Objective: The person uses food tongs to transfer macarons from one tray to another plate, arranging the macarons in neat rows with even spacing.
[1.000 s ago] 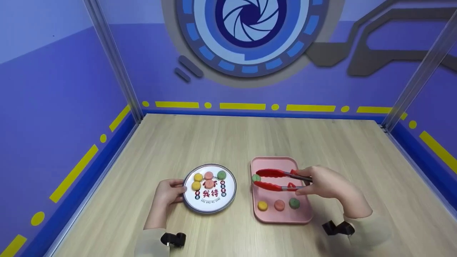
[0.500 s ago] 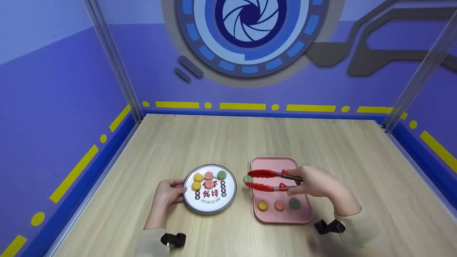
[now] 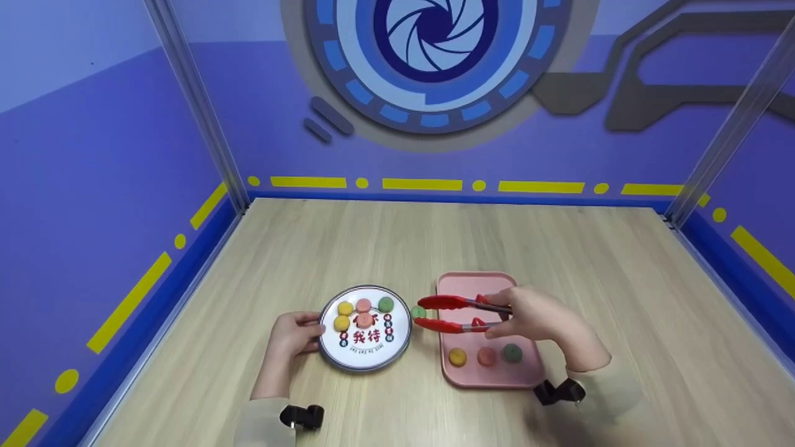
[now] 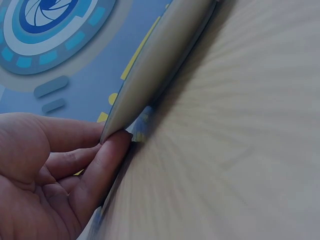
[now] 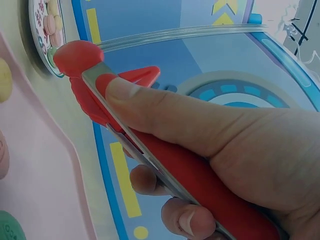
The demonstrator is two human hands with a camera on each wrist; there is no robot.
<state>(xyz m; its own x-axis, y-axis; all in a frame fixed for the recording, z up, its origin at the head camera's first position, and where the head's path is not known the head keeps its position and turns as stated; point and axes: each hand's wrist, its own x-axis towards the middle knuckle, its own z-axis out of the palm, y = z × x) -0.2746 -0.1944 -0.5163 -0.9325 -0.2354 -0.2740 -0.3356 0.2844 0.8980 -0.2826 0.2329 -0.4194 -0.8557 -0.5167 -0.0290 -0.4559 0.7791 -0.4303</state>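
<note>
My left hand (image 3: 296,332) pinches the left rim of a round white plate (image 3: 366,357) with dark edging and red lettering; in the left wrist view, fingers (image 4: 75,134) and thumb meet at the plate's edge (image 4: 155,60). Two yellow macarons, two pink ones and a green macaron (image 3: 386,304) lie on it. My right hand (image 3: 540,313) grips red-tipped tongs (image 3: 444,302). Between the tong tips is another green macaron (image 3: 418,312), just right of the plate's rim. The right wrist view shows my thumb pressing along the tongs' metal arm (image 5: 145,150).
A pink tray (image 3: 490,379) stands right of the plate, under the tongs. Along its near side sit a yellow macaron (image 3: 457,357), a pink macaron (image 3: 486,356) and a green one. Blue-purple panels (image 3: 404,155) border the wooden table (image 3: 298,248).
My right hand has moved left with the tongs. They carry the green macaron from over the tray's left edge to beside the plate. The left hand and plate have stayed put.
</note>
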